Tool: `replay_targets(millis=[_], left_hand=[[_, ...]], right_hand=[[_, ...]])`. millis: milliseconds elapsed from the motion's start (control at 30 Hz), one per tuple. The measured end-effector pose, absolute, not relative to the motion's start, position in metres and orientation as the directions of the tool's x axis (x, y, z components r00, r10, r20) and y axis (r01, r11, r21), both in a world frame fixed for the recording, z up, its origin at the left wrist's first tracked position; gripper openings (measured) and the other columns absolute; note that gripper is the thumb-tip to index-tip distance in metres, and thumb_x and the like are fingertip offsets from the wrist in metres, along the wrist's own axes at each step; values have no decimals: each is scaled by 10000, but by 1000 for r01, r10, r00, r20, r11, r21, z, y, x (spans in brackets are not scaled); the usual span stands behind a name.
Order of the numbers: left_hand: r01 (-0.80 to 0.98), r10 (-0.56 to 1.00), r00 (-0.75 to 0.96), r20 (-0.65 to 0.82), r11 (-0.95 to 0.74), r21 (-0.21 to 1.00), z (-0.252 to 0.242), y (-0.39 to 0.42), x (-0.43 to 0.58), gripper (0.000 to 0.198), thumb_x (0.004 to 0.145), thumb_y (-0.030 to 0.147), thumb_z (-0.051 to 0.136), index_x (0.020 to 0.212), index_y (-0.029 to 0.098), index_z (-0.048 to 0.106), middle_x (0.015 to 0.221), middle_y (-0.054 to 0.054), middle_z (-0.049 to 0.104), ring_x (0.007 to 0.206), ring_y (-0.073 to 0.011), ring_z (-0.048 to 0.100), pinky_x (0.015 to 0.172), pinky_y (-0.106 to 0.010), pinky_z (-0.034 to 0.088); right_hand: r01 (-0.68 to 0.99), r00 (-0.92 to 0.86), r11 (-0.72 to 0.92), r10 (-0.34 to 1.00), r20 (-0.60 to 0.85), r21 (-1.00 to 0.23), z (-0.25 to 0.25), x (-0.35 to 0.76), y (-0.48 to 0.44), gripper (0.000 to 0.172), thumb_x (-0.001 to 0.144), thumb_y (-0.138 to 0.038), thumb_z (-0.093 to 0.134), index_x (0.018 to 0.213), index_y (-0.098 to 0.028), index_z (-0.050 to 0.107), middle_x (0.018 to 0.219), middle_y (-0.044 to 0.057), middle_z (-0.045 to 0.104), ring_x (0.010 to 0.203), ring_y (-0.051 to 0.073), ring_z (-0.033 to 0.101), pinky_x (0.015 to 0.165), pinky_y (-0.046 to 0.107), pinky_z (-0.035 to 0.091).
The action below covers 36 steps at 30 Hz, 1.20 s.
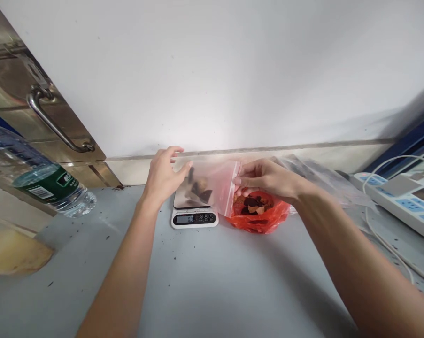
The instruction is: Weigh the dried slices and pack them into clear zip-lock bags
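A small clear zip bag with a few dark and tan dried pieces in it is held between both hands above a white digital kitchen scale. My left hand grips the bag's left end with thumb and fingers. My right hand pinches the bag's right, open end. Just under my right hand sits an open red plastic bag holding more dried pieces. The scale's display is lit.
A water bottle lies at the left edge, with a tan object below it. A metal door with a handle stands at the back left. Clear empty bags lie at the right, beside a white power strip with cables.
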<state>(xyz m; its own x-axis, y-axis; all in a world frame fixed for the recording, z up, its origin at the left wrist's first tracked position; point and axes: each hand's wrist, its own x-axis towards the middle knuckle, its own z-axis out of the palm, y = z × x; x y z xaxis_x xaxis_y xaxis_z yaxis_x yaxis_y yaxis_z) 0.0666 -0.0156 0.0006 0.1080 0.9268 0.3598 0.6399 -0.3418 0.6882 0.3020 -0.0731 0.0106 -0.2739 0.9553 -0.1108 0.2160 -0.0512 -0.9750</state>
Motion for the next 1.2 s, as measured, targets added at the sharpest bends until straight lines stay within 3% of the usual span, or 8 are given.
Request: replay_targets(millis=[67, 133, 233, 367, 633, 900, 1033, 1200], left_hand=[[623, 899, 313, 307, -438, 649, 4, -21, 69, 238, 849, 419, 691, 948, 203, 707, 1109, -90, 726, 975, -240, 680, 878, -362, 546], [544, 813, 570, 117, -480, 688, 9, -27, 72, 289, 873, 494, 675, 863, 209, 724, 939, -51, 754, 849, -213, 681, 797, -337, 542], [521, 699, 713, -49, -481, 705, 14, -35, 76, 303, 864, 507, 702, 842, 209, 754, 823, -19, 756, 730, -181, 653, 689, -300, 497], [532, 695, 718, -39, -511, 675, 14, -38, 79, 249, 901, 373, 622, 812, 199, 776, 768, -16, 747, 687, -176, 644, 626, -291, 444], [510, 704, 710, -16, -499, 701, 14, -37, 81, 233, 834, 172, 579, 651, 178, 722, 644, 4, 706, 586, -136, 596, 549, -262, 408], [431, 704, 708, 50, -488, 759, 8, -32, 83, 179, 841, 166, 623, 735, 180, 766, 711, -13, 757, 658, -154, 665, 616, -265, 491], [437, 693, 719, 54, -511, 740, 6, -32, 83, 190, 864, 212, 631, 738, 185, 770, 726, -20, 760, 679, -165, 674, 627, -276, 490], [427, 683, 729, 44, -504, 751, 8, -34, 84, 200, 870, 198, 629, 732, 190, 773, 675, -3, 735, 611, -133, 631, 586, -252, 462]], right_hand=[[240, -283, -29, 954, -98, -970, 7, 299, -71, 404, 574, -462, 922, 553, -200, 614, 582, -40, 590, 562, 109, 545, 568, 277, 482], [259, -286, -2, 955, -79, -966, 4, 297, -69, 421, 598, -470, 900, 536, -209, 576, 576, -45, 577, 563, 112, 539, 570, 279, 478], [282, -282, 26, 958, -57, -959, 0, 295, -68, 404, 622, -495, 889, 592, -204, 611, 604, -28, 607, 605, 136, 577, 602, 292, 487], [283, -290, 70, 957, -16, -956, -2, 293, -68, 411, 660, -515, 881, 628, -191, 630, 634, -18, 628, 603, 128, 560, 614, 292, 470], [222, -285, 98, 958, 31, -970, -5, 288, -66, 410, 627, -506, 897, 582, -196, 633, 608, -27, 606, 581, 118, 537, 577, 276, 466], [173, -335, 49, 942, -12, -984, -6, 286, -68, 124, 697, -320, 829, 739, -216, 777, 798, 7, 759, 774, 169, 711, 698, 274, 568], [159, -361, 25, 932, -35, -987, -7, 286, -68, 148, 704, -332, 830, 804, -224, 815, 800, 9, 794, 755, 187, 749, 734, 299, 602], [180, -330, 23, 943, -38, -983, -9, 287, -68, 138, 681, -342, 850, 735, -221, 811, 749, 18, 795, 726, 195, 744, 738, 313, 618]])
